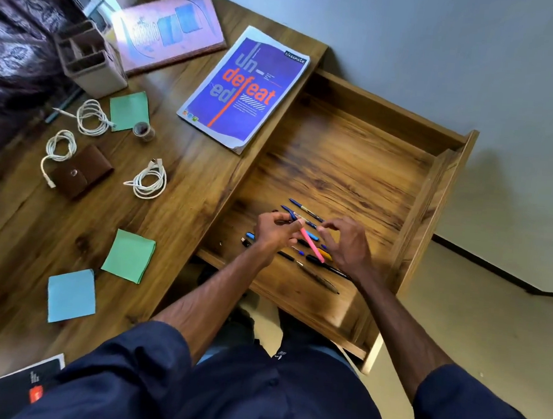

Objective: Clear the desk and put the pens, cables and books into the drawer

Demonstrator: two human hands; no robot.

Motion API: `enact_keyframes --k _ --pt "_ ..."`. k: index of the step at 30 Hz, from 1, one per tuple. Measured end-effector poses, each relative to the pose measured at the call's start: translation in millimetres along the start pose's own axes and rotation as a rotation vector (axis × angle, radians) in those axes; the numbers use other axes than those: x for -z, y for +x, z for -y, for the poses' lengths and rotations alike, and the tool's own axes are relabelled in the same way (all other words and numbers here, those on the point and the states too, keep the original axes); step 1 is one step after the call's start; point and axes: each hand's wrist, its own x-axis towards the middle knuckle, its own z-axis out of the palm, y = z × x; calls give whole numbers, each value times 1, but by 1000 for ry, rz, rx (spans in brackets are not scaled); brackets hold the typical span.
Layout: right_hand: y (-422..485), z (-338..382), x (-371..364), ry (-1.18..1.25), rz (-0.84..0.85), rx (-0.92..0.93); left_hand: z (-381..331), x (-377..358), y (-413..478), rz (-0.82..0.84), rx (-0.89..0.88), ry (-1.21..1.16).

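Only one cover here is properly readable: the blue notebook [242, 87]. The black tag [295, 58] in its corner says "classmate" in white script. The big title is split over three lines, "un—" in grey, "defeat" in orange and "ed" in pale blue. The fine print beside it is too small to read. The pink book [170, 29] at the back has a swirly title I can't make out. The black book [8, 389] at the bottom edge has tiny white lines, which aren't legible either.

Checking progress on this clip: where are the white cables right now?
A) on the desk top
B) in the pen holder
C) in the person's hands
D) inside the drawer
A: all three coiled white cables lie on the desk, left of the open drawer, which holds pens.
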Motion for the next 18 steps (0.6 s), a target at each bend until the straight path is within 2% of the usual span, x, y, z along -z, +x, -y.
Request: enact_keyframes --k 3,6,11,15,18 --pt "-3 24 0 214 53 64 -2 -4 -1 -39 -7 -20" --pt "-4 29 0 226 54 21 -6 -5 0 -66 -10 -49" --pt "2 21 9 135 46 3 -6 -6 -2 11 -19 -54" --pt "11 -9 25 -35 30 -187 -4 -6 -5 64 -36 65" --pt "11 -31 34 -183 107 -304 -1 -5 -5 69 -12 102"
